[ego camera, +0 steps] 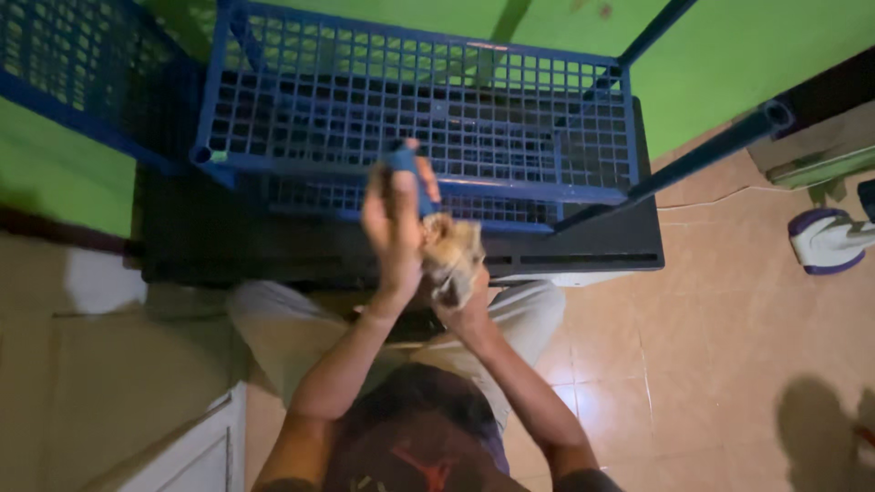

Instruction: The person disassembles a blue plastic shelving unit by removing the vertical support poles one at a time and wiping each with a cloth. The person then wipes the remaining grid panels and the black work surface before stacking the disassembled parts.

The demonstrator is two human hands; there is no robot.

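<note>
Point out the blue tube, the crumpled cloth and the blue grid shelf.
blue tube [407,162]: head view, upper end above the fingers.
crumpled cloth [451,253]: head view, its bunched middle.
blue grid shelf [510,109]: head view, lattice surface.

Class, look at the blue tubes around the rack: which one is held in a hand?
The short blue tube piece gripped by the left hand. The long blue poles at the right stand free, untouched by either hand.

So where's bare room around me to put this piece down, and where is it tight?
Free: the tiled floor right of your knees, between the black base and the shoe. The blue grid shelf top is bare too. Crowded: in front of you, where the left hand holds a blue piece and the right hand a cloth.
</note>
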